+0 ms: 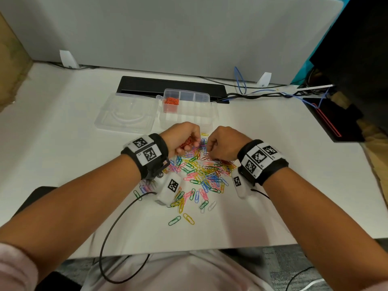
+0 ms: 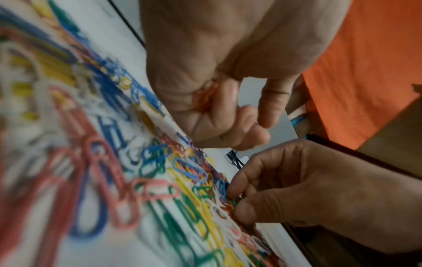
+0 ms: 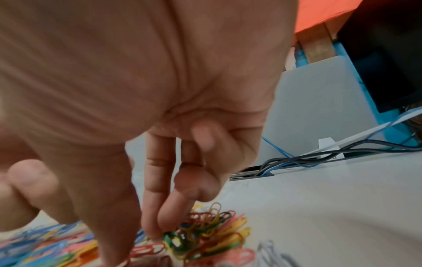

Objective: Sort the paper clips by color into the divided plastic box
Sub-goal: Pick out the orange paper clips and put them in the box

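Observation:
A pile of mixed coloured paper clips (image 1: pixel 201 173) lies on the white table in front of me. Beyond it stands the clear divided box (image 1: pixel 201 118); its far left compartment holds red-orange clips (image 1: pixel 171 101). My left hand (image 1: pixel 189 143) hovers over the pile's far edge, fingers curled round a bunch of red-orange clips (image 2: pixel 205 97). My right hand (image 1: pixel 206 151) is close beside it, thumb and forefinger pinching a clip in the pile (image 2: pixel 231 197). That clip's colour is hidden by the fingertips (image 3: pixel 153 233).
The box's open lid (image 1: pixel 126 114) lies flat to its left. Behind the box are a black cable slot (image 1: pixel 172 85) and several cables (image 1: pixel 262 93). A black device (image 1: pixel 331 120) sits at the right edge. A black cord (image 1: pixel 113 227) hangs over the near table edge.

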